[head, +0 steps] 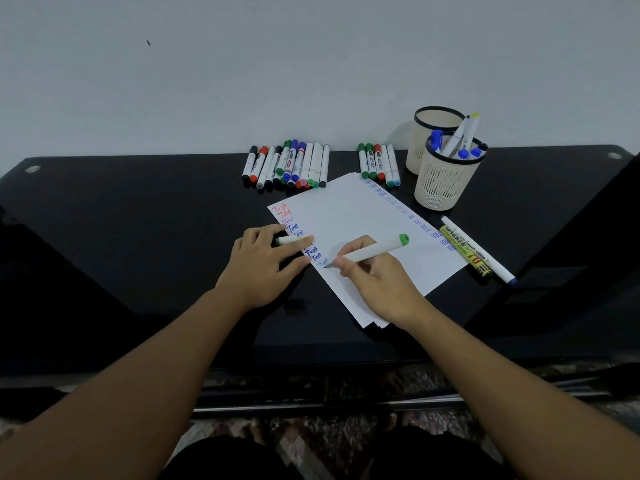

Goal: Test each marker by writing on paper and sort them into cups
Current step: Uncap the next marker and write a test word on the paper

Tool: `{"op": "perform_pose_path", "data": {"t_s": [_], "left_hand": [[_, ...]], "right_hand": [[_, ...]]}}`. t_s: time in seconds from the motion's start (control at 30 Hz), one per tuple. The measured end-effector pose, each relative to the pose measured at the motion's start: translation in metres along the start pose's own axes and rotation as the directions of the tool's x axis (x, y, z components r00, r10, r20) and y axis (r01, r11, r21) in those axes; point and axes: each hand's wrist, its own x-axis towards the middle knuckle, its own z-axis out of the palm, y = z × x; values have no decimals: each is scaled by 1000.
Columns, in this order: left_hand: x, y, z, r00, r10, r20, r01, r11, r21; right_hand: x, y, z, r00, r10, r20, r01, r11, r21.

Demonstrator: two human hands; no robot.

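Gripping a white marker (372, 251) with a green end, your right hand (375, 278) has its fingers curled round the barrel and the tip set on the paper (360, 216), just below a column of "Test" words in red and blue. Your left hand (258, 268) lies on the paper's left edge with its fingers fairly straight, and a green-tipped cap (291, 240) is tucked under them; whether you pinch it or simply press it down cannot be told.

Look to the two cream mesh cups at the far right of the black table (138, 237). The nearer cup (446, 178) holds several markers standing tilted: a few with blue caps, one with a yellow tip, and white barrels among them. The farther cup (433, 133) stands just behind it, touching or nearly so, and shows no marker above its rim; its inside is hidden from you.

Beyond the paper, a large row of markers (287, 164) lies side by side near the wall, and a smaller group (379, 164) lies between that row and the cups. To the right of the paper, a yellow-green marker (465, 251) and a slim white pen (481, 254) lie side by side.
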Motion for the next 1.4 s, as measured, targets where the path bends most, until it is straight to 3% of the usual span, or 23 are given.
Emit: {"op": "perform_pose_path", "data": {"t_s": [0.67,1.4], "left_hand": [[0,2,-3,1000,-10,15,10,1000,16],[0,3,-3,1000,-12,11,12,1000,-4]], "right_hand": [[2,4,3,1000,-25,-1,25,993,-115],[-2,1,2,999,-18,-33,14,994,-109]]}}
